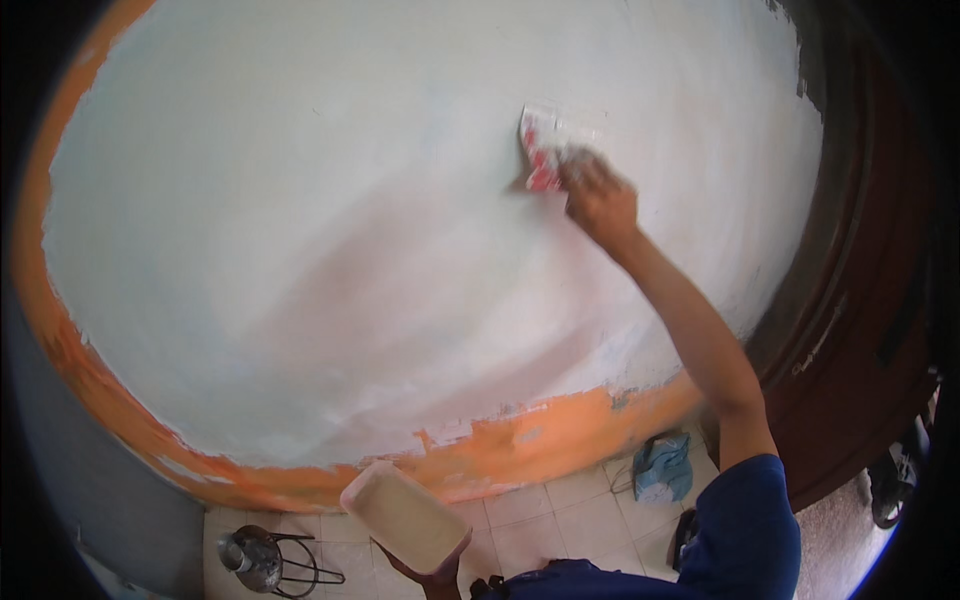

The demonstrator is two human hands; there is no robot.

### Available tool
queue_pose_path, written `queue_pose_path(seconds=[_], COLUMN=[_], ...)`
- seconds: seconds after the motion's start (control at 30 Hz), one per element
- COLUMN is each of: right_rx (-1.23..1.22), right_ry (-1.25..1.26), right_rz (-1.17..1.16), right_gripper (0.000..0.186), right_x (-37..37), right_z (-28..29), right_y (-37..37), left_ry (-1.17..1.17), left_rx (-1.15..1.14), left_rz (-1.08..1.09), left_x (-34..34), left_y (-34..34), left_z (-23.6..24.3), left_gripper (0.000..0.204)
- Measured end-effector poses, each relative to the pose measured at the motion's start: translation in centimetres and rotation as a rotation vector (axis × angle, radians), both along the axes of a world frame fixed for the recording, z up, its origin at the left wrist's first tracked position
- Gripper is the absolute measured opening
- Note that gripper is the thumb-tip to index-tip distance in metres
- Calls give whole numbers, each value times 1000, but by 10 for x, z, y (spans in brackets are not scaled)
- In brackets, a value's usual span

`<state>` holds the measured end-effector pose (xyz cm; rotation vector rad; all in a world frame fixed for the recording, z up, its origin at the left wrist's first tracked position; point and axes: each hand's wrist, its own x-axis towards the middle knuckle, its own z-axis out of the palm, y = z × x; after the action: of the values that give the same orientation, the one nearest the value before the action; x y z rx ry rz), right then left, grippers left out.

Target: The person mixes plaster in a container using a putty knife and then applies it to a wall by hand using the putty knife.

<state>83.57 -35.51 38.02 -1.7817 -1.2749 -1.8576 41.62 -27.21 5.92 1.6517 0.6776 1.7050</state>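
Note:
My right hand (603, 203) is raised against the wall and closed round a wide putty knife (541, 165). Its blade, red in patches and smeared with white, lies against the wall surface (400, 130). A whitish coat covers most of that wall, with orange left bare along its left and lower borders. Low in front of me, my left hand (437, 577) grips a pale rectangular tub (357, 488) from beneath. The tub's inside looks cream-coloured; whether that is filling or its bare bottom I cannot tell. Most of the left hand's fingers are hidden under it.
A round stool (262, 560) with dark metal legs stands on the tiled floor (525, 535) at lower left, a metal container (234, 552) on it. A blue bag or cloth (662, 467) lies by the wall's foot. Dark brown door or panelling (860, 370) borders the right side.

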Motion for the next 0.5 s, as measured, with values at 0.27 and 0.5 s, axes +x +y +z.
queue_pose_path(seconds=[0.27, 0.5], right_rx=[-375, 130], right_ry=[168, -92], right_rz=[157, 172], right_gripper=[42, 49], right_x=[-34, -45], right_z=[-208, -16], right_y=[-19, -31], left_ry=[-105, -45], left_rx=[-242, -216], left_rz=[-181, -170], left_x=[14, 20], left_y=[-12, -21], left_z=[4, 6], left_gripper=[88, 90])
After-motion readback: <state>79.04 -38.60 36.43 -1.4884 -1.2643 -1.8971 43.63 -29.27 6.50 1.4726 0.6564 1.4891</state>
